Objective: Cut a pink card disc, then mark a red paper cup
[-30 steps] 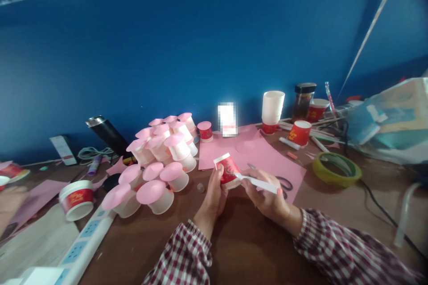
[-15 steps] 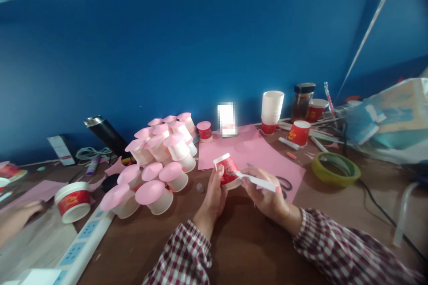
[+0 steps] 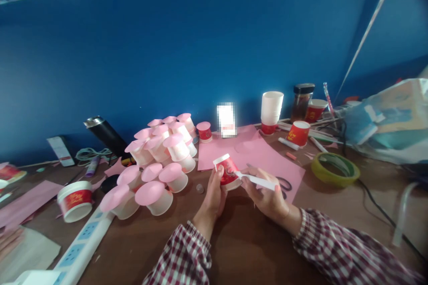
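The left hand [image 3: 213, 196] is wrapped round a small red cup [image 3: 228, 171], tilted above the desk [image 3: 240, 240] so its side faces the white stick [image 3: 257, 181] pinched in the right hand [image 3: 267, 196], likely a glue applicator; whether the cup holds anything is hidden

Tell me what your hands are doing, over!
Left hand shut on red paper cup. Right hand shut on white stick, tip at the cup. Scissors lie just behind right hand.
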A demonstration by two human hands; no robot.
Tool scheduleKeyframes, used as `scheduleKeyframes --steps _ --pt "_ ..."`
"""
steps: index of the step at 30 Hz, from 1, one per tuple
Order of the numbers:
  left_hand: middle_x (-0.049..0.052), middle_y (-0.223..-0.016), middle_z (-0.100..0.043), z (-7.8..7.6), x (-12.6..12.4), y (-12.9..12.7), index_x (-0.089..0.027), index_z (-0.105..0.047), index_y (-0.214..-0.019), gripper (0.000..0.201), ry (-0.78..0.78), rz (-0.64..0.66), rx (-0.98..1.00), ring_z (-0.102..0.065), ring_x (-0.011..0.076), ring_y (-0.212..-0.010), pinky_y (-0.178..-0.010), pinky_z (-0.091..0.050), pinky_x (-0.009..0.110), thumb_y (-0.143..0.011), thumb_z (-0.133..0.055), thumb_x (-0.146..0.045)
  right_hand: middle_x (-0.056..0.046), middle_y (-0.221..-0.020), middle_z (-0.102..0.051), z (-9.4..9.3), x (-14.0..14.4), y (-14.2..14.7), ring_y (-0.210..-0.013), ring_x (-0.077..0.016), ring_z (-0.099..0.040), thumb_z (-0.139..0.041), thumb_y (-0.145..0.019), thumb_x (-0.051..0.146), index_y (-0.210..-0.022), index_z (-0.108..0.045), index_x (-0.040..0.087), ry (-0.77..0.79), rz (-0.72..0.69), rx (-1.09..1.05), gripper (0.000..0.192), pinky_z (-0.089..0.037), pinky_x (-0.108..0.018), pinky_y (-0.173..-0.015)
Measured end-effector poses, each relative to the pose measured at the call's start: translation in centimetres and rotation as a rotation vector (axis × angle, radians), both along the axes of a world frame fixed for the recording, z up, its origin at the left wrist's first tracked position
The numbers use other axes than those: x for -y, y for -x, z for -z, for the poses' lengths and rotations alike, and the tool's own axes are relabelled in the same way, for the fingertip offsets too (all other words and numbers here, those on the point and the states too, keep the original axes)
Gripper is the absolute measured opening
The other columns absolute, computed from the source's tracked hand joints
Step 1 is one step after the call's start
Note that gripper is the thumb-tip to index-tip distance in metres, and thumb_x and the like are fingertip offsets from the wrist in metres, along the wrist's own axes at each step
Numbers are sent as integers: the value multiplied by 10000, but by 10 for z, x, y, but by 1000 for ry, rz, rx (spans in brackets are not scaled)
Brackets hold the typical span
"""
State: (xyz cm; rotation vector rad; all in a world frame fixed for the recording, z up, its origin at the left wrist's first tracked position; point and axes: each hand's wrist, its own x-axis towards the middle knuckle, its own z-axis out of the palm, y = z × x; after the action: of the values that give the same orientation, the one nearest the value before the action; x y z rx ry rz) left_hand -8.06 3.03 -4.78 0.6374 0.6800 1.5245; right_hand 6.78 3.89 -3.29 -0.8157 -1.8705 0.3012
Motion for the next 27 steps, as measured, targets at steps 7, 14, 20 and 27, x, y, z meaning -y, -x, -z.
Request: scheduleKeyframes --steps 7,14,20,27 --pt "8 -849 -644 1 0 0 -168 -600 -874 178 5 -9 11 -593 134 -792 -822 -438 288 -837 -583 -341 -38 -802 -662 5 -1 -1 -647 -143 -627 -522 -888 234 -956 -579 207 -9 3 3 93 -496 -228 -575" --pt "26 -880 -646 -2 0 -1 -163 -602 -894 205 9 -7 2 -593 147 -835 -861 -439 314 -833 -582 -357 -29 -748 -654 2 -2 0 -637 -160 -628 -512 -890 258 -947 -593 229 -27 -15 -32 103 -516 -257 -575" --pt "25 -882 -643 0 0 -1 -165 -599 -906 209 2 -8 -15 -591 146 -825 -849 -433 304 -839 -575 -362 -22 -714 -650 -5 1 2 -577 -149 -600 -509 -890 239 -919 -593 231 -26 -48 -62 89 -503 -258 -548" --pt "30 -889 -646 1 0 -1 -167 -606 -902 225 -7 3 -38 -594 154 -831 -842 -421 303 -834 -580 -380 -20 -754 -655 -2 2 2 -606 -135 -601 -526 -876 204 -936 -586 202 -8 -61 -59 85 -493 -248 -577"
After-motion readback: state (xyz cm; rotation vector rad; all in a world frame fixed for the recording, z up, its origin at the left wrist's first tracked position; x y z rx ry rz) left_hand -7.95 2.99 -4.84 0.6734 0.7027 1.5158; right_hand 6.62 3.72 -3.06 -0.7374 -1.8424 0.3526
